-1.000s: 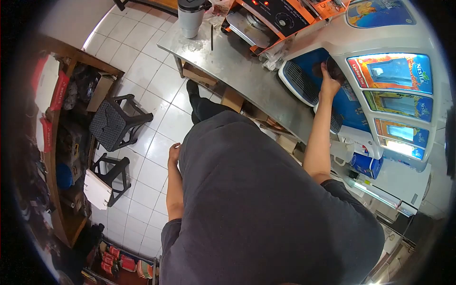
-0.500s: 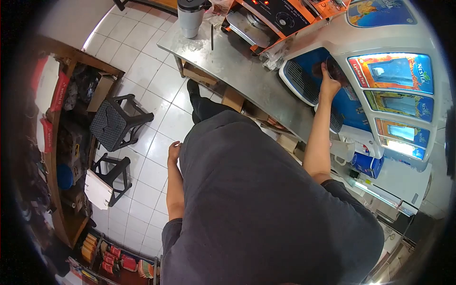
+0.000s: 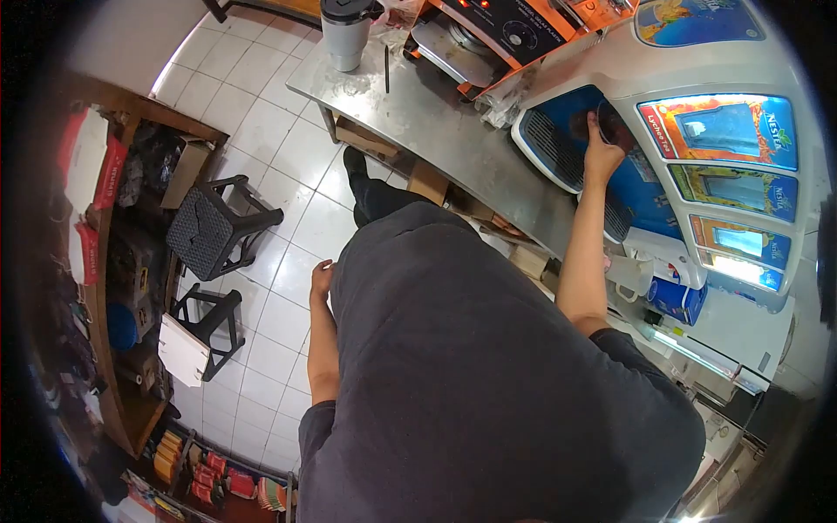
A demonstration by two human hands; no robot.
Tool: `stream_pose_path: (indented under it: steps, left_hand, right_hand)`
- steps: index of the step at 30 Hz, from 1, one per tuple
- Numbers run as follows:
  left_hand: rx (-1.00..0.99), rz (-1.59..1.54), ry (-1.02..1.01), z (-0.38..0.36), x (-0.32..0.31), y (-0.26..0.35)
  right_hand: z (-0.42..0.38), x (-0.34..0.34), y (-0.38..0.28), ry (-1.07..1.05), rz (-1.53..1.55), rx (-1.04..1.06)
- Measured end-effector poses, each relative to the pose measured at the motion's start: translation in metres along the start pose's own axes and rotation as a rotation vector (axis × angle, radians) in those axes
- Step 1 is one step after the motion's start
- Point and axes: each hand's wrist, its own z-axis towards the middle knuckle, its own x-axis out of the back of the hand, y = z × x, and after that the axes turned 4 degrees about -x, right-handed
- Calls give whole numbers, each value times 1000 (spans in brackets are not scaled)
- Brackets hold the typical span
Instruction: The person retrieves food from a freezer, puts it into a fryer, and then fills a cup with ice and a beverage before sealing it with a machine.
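My right hand (image 3: 602, 155) is wrapped round a clear cup (image 3: 617, 131) that looks dark reddish. It holds the cup inside the blue bay of a white drink dispenser (image 3: 602, 83), close to the Lychee Tea panel (image 3: 704, 131). The cup's far side and the nozzle above it are hidden. Beside my dark shirt hangs my left hand (image 3: 322, 279), its fingers loosely bent and partly apart, with nothing seen in them. A black grated drip tray (image 3: 554, 148) lies left of the cup.
On the steel counter (image 3: 392, 105) stand a grey lidded tumbler (image 3: 347, 39) and an orange-black cup sealer (image 3: 514, 35). A white pitcher (image 3: 629, 275) is below the dispenser. Black stools (image 3: 205, 222) stand on the tiled floor before a wooden shelf (image 3: 109, 349).
Almost nothing differs. The view has shifted slightly, and my right hand stays on the cup in the dispenser bay. My left arm still hangs at my side.
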Motion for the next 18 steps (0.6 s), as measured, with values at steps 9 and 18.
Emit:
stream_pose_path:
  steps: [9, 18]
  left_hand:
    - [0, 4, 20, 8, -1, -6]
    - [24, -36, -24, 16, 0, -10]
  right_hand:
    - [3, -1, 8, 55, -72, 58]
    - [1, 1, -3, -29, 11, -48]
